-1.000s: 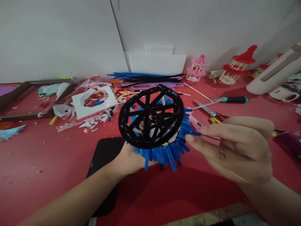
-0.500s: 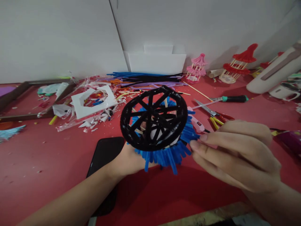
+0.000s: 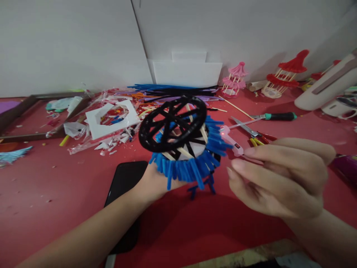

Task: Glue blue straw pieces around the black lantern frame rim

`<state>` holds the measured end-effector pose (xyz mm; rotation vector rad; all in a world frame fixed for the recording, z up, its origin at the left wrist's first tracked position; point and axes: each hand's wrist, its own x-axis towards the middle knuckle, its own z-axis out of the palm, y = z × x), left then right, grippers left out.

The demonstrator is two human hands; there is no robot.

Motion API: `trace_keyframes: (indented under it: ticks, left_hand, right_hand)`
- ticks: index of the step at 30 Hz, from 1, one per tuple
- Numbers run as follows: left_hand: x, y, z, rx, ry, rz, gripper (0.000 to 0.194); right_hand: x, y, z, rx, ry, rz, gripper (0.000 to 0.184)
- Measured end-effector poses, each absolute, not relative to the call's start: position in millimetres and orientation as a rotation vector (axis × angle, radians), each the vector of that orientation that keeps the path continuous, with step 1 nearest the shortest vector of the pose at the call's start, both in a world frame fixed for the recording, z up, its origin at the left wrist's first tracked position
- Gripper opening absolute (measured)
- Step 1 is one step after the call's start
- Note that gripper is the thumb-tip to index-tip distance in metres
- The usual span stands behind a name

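Observation:
A small pavilion model of wooden sticks, with a black spoked pipe-cleaner ring on top and a blue pipe-cleaner fringe below it, is held up over the table in my left hand. The model tilts, and it hides most of the left fingers. Several blue pieces also hang beneath it. My right hand hovers just right of the fringe, apart from it. Its fingers are loosely curled with gaps between the tips, and nothing shows in them. Behind that gap lies a pink glue gun with a small red light.
A phone lies under my left forearm. Scissors and a green-and-black handled tool lie right. Pipe cleaners, scraps and a white cut-out board spread behind. Pink and red models stand by the wall.
The model has tipped and its black ring has shifted left and up, showing more sticks and the inside. My right fingers have come off the blue fringe and parted slightly.

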<state>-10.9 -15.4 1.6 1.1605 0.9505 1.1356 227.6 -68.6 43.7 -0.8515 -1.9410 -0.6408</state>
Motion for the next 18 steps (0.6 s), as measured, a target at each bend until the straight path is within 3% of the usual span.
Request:
trace_keyframes:
  ticks: [3,5,9,18]
  left_hand:
    - [-7,-12,2,1.096,0.941,1.167,0.046]
    - [-4,-9,2,1.092,0.956,1.241,0.054]
    - [-2,-6,0,1.137,0.962,1.284,0.058]
    - [-2,-8,5,1.226,0.876,1.247,0.046]
  right_hand:
    - [228,-65,36,-0.800,-2.077,-0.480,0.020]
    - [225,-64,30,-0.793,-2.268,-0.291,0.012]
    - [211,-64,11,-0.831,-2.484,0.013,0.018]
    - [195,-65,-12,-0.846,-2.535,0.177,0.017]
